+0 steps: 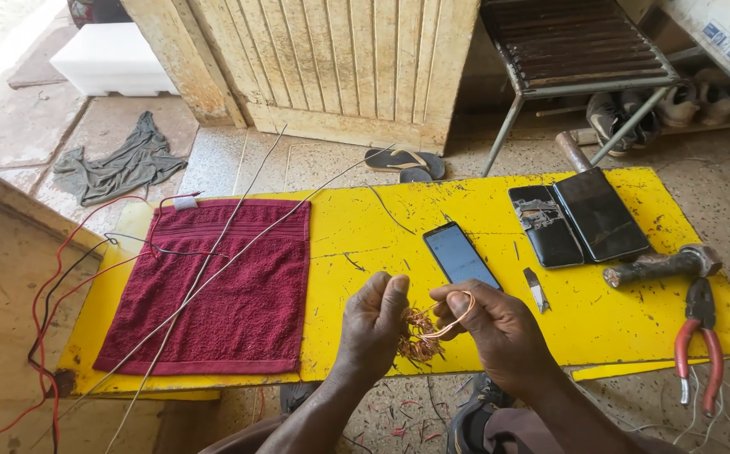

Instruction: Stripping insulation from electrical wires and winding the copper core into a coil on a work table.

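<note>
Both bare hands sit closest to the lens, raised just above the near edge of the yellow table [499, 210]. Left hand [373, 324] is curled closed, thumb and fingertips pinching one side of a tangled bundle of copper wire [418, 335], which hangs between the two hands in front of the table's front edge. Right hand [495, 324] pinches a loose copper strand [457, 315] that loops up and over from the bundle, fingers tight on it. Just beyond the right hand a phone with a lit screen [459, 254] lies on the table, and a small blade [536, 289] lies beside it to the right. Farther right lie a black case [545, 225] and a dark-screened phone [600, 214], touching side by side, then a hammer [663, 265] and red-handled pliers [699, 336] near the table's right end. On the left part of the table a maroon towel [213, 286] is spread flat, with two long pale wires [239, 219] running diagonally across it and thin red and black leads [62, 286] trailing off the left edge. Behind the table are a wooden door [339, 59], sandals [403, 161], a grey cloth [121, 164] on the floor and a metal-framed bench [583, 46]
</note>
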